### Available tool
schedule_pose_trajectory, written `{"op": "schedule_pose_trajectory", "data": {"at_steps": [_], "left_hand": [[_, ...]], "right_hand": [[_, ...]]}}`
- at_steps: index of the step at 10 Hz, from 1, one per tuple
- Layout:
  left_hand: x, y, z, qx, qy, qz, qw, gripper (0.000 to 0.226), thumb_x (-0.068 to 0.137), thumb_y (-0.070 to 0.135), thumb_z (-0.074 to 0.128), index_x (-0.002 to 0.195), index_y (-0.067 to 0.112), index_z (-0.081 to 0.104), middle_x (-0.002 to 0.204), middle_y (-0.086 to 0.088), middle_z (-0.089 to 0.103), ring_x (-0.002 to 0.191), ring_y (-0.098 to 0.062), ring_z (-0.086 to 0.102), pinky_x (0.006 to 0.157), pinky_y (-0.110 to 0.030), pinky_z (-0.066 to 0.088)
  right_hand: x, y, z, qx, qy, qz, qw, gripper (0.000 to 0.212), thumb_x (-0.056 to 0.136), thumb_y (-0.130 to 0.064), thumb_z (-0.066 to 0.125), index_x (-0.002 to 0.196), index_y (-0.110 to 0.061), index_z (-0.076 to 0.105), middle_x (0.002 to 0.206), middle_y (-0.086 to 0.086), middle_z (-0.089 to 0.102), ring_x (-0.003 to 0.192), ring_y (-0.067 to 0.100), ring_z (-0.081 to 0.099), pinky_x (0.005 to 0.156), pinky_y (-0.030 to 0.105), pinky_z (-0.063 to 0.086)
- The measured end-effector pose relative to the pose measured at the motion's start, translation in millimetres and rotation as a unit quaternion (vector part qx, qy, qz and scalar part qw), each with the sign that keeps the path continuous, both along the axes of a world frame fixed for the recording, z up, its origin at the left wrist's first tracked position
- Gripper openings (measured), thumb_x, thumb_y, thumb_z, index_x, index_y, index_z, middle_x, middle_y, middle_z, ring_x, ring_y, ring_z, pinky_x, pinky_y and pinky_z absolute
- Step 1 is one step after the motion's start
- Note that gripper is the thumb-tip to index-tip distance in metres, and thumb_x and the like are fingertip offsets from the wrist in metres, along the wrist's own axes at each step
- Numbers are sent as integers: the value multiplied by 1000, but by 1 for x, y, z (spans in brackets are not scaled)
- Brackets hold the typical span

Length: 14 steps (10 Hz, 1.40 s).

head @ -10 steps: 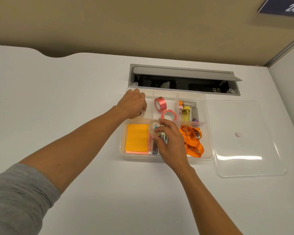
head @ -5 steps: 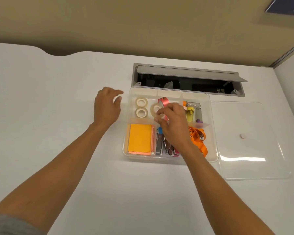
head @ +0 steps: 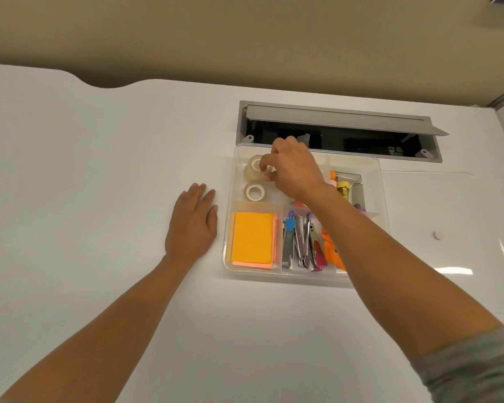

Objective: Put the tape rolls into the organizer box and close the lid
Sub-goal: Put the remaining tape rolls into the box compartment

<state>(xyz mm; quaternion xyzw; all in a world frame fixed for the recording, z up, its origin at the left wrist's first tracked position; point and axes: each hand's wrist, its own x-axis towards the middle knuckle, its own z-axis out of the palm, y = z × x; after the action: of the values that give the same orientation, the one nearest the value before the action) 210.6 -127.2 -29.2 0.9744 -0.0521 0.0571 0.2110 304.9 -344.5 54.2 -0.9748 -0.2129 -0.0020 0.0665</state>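
A clear plastic organizer box (head: 227, 257) stands open on the white desk. In its far left compartment my right hand (head: 293, 170) pinches a clear tape roll (head: 253, 171) that sits on or just above another roll. A white tape roll (head: 255, 191) lies flat in the same compartment, nearer to me. My left hand (head: 193, 225) rests flat on the desk just left of the box, fingers spread, holding nothing. The clear lid (head: 460, 237) lies flat on the desk to the right of the box. My right arm hides the middle compartments.
The box also holds orange sticky notes (head: 252, 239), staplers and clips (head: 300, 242), orange items (head: 330, 251) and small tubes (head: 345, 184). An open cable hatch (head: 336, 132) in the desk lies right behind the box. A partition wall runs along the back.
My right hand carried the clear tape roll from the middle of the box to the far left compartment. My left hand dropped flat onto the desk beside the box.
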Motion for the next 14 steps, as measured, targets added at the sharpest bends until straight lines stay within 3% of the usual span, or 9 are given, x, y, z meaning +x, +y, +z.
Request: {"op": "schedule_pose_trajectory", "data": {"at_steps": [5,9,11,13,14], "left_hand": [[1,-1,-2,14,-3,1,1000,42,97,25,40,132,5,50,141,-17,48,135,-30,39,114,-46,27],[1,1,-4,17,-8,-3,1000,41,97,25,39,132,6,50,141,-16,48,135,-29,38,115,-44,26],[1,0,-2,8,-9,-5,1000,39,97,23,42,131,5,51,140,-16,49,135,-30,38,115,-45,26],[0,3,-2,-15,-15,-10,1000,36,96,20,46,127,4,54,137,-17,52,133,-31,40,113,-47,28],[-1,4,-1,-44,-14,-29,999,37,97,27,41,124,7,57,132,-14,57,130,-29,45,113,-43,28]], "right_hand": [[12,13,-7,-86,35,85,992,31,84,-26,69,114,-19,67,107,11,58,98,29,47,75,31,24],[12,15,-6,-114,24,76,990,24,87,-25,65,109,-16,68,104,10,59,95,27,48,78,33,30],[8,19,4,-143,25,63,987,31,85,-23,68,115,-14,65,109,11,60,99,27,50,83,36,37],[-24,-1,27,23,-28,-25,999,33,83,-21,70,116,-19,64,107,9,63,99,28,53,80,38,37],[-58,-28,31,149,-48,-145,977,24,87,-28,66,110,-20,68,107,6,67,101,26,56,86,41,42]]}}
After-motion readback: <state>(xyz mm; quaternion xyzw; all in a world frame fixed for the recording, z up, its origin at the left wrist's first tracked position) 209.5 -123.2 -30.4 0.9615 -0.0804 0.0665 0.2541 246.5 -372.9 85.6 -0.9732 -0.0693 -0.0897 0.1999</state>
